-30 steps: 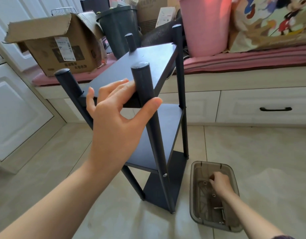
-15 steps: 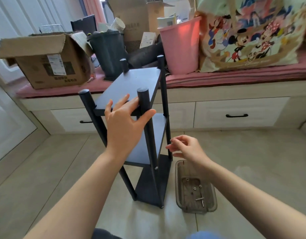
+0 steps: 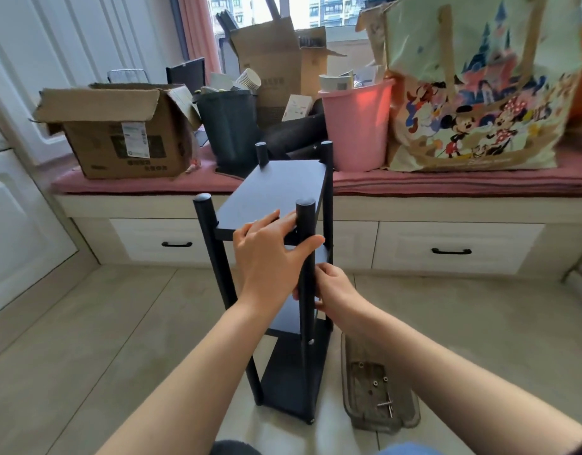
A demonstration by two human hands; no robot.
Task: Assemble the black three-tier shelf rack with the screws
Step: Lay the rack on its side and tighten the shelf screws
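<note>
Standing on the tiled floor point(image 3: 118, 339) is the black shelf rack point(image 3: 276, 192), upright, with three flat boards and four round posts. It is in the middle of the scene, just near the long window seat point(image 3: 447, 187).

The left hand point(image 3: 269, 257) holds the rack at the top board. Its fingers lie on the board's near edge and its thumb hooks round the near right post point(image 3: 305, 224).

The right hand point(image 3: 332, 292) is lower down, touching that same post from the right side. Its fingers are curled up close to the post. I cannot tell if it pinches a screw, because the post hides the fingertips.

One silver screw point(image 3: 311, 341) shows lower on that post.

On the floor, just right of the rack, sits a see-through tray point(image 3: 352, 412) with small screws and bits point(image 3: 375, 382) in it.

On the far seat are a cardboard box point(image 3: 125, 133), a dark bin point(image 3: 228, 126), a pink bucket point(image 3: 358, 126) and a cartoon bag point(image 3: 480, 93).
</note>
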